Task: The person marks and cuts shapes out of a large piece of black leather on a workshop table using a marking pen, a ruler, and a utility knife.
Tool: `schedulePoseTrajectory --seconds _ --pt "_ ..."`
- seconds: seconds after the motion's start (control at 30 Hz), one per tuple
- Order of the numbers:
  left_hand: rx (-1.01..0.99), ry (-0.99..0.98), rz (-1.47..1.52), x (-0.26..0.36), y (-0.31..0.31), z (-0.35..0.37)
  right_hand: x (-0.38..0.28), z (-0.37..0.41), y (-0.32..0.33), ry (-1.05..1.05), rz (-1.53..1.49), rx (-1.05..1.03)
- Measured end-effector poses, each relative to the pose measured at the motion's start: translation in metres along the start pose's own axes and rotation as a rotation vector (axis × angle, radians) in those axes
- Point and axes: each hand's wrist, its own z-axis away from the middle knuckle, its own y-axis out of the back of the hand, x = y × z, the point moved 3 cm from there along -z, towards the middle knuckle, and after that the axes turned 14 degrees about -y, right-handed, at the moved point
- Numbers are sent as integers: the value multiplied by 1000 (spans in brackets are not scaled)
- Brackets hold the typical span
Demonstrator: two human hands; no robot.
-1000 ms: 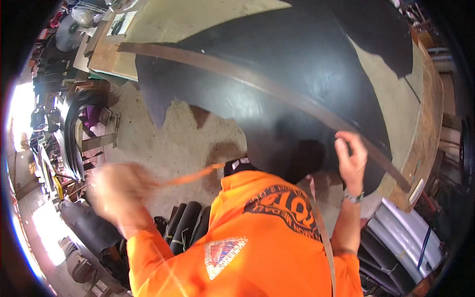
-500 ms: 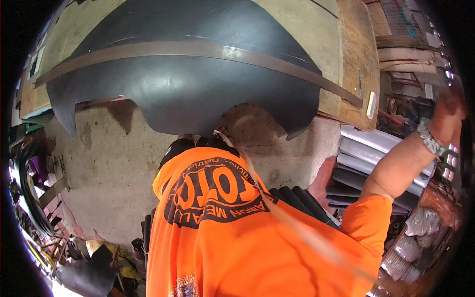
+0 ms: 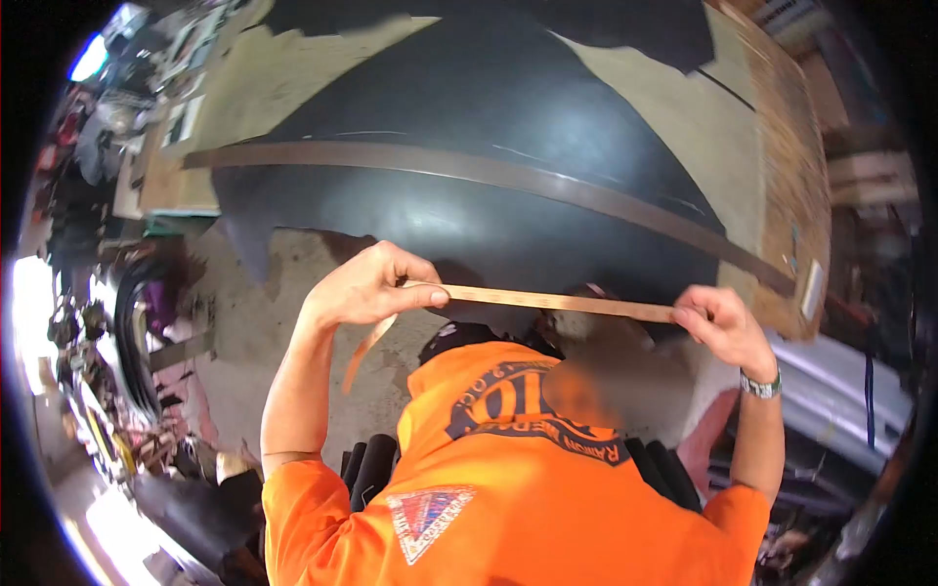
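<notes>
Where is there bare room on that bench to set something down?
Bare benchtop shows upper left of the black sheet, and between the sheet and the wooden edge at right. A brown strip crosses the sheet. Nearer, left hand and right hand stretch a tape; clutter crowds the floor at left.

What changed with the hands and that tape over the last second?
The right hand left the long brown strip on the black sheet, swung out to the side, then came back and pinched the tan tape. The left hand rose, and the tape is now stretched between both. Strip and sheet stayed on the table.
</notes>
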Motion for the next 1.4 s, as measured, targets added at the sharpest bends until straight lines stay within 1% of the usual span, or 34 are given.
schedulePoseTrajectory --seconds 0.03,0.07,0.13,0.17,0.2,0.23,0.3,0.33,0.4,0.5,0.53,0.6,0.63,0.7,0.73,0.77,0.8,0.87,0.93,1.0,1.03,1.13,1.4 --pt "5 124 -38 -5 17 15 7 -9 -1 -52 -26 -23" --pt "52 170 -35 -11 30 29 14 -20 -2 0 -39 -16" --pt "151 264 -20 -46 70 61 5 -52 -13 -11 -37 -11" --pt "223 212 1 -66 89 76 5 -69 -20 -5 -68 -27" --pt "235 248 -98 -70 111 87 3 -88 -27 3 -94 -47" --pt "289 283 -115 -81 132 100 -2 -107 -35 -2 -110 -62" --pt "386 355 -109 -97 170 121 -11 -142 -54 -80 -163 -128" --pt "384 350 -147 -127 193 136 -19 -161 -61 -113 -174 -151" --pt "404 342 -122 -166 232 152 -38 -192 -78 -125 -129 -180" --pt "521 355 -139 -208 300 170 -74 -238 -115 -98 -192 -156" --pt "689 308 -153 -223 321 175 -84 -253 -127 -73 -193 -146" --pt "912 407 -339 -250 363 185 -109 -278 -151 -40 -225 -121" --pt "1116 487 -627 -261 365 188 -117 -288 -160 -18 -232 -106" --pt "1489 654 -1232 -255 345 169 -131 -304 -174 10 -201 -69" --pt "1477 571 -1002 -253 330 156 -141 -304 -174 -8 -153 -50" --pt "1410 455 -1022 -247 309 139 -148 -304 -174 -9 -133 -43" --pt "1351 314 -1140 -262 295 128 -151 -305 -173 -15 -116 -33" --pt "1275 411 -1052 -274 280 111 -152 -307 -171 -16 -91 -15" --pt "1235 450 -1103 -287 287 106 -154 -310 -169 -20 -75 -12" --pt "1235 466 -1115 -289 300 106 -162 -312 -170 -24 -81 -23" --pt "1232 470 -1125 -289 308 105 -168 -312 -171 -26 -141 -40" --pt "1201 547 -1135 -290 326 106 -186 -315 -175 -24 -162 -49" --pt "1248 489 -1132 -293 330 107 -187 -321 -171 -39 -129 -22"
